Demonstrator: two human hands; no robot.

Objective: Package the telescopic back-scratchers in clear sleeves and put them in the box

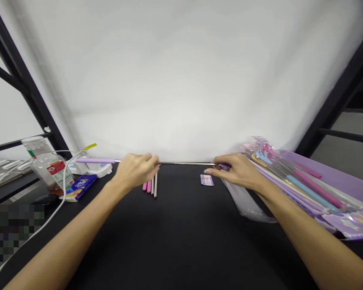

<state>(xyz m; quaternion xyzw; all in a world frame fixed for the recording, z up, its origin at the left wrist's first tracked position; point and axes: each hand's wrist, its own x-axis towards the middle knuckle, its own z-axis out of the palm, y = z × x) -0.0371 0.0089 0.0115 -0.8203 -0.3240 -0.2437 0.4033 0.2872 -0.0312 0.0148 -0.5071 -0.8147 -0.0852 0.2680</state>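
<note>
A thin metal rod [186, 163] with a lilac handle [96, 160] stretches level above the far part of the black table. My left hand [139, 167] is closed around it, with the handle sticking out to the left. My right hand [237, 169] pinches its right end, where a small dark purple piece [224, 165] shows between the fingers. Under my left hand lie several slim rods, pink-ended [149, 185] and silver [155, 186]. Just left of my right hand, a small purple printed card [207, 180] lies flat on the table. A clear plastic sleeve [249, 205] lies under my right wrist.
On the right, a lilac bin [335, 169] holds several bagged rods with pink and blue handles [314, 187]. At left stand a clear jar [53, 169], a blue packet [81, 186], a white power strip [104, 170] and a white cable [56, 213]. A white wall [181, 80] rises behind.
</note>
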